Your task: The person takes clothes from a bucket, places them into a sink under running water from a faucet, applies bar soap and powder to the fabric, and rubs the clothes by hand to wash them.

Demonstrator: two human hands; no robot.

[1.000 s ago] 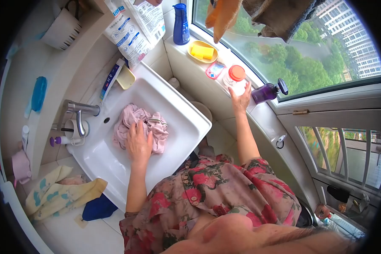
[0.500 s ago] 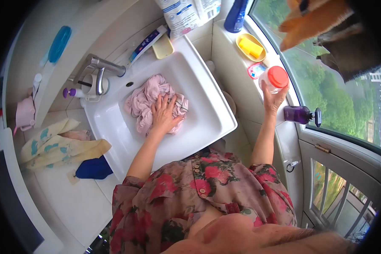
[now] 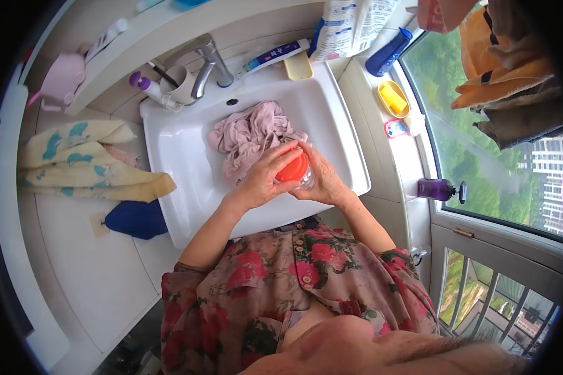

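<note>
Both hands meet over the front of the white sink (image 3: 182, 164), around a clear plastic jar with a red lid (image 3: 293, 169). My left hand (image 3: 264, 179) curls its fingers around the lid. My right hand (image 3: 325, 180) grips the jar's clear body from the right side; part of that body is hidden behind the fingers. Just beyond them, a crumpled pink cloth (image 3: 250, 130) lies in the basin, partly covered by the hands and jar.
A faucet (image 3: 211, 69) rises behind the basin, beside a cup (image 3: 182, 87) and a purple-topped pump bottle (image 3: 145, 86). On the right ledge are a yellow soap dish (image 3: 394, 100) and a purple bottle (image 3: 436, 189). A patterned towel (image 3: 75, 156) lies at left.
My right hand has brought the jar from the window ledge to over the sink. My left hand has left the pink cloth and taken hold of the red lid. The view has shifted.
</note>
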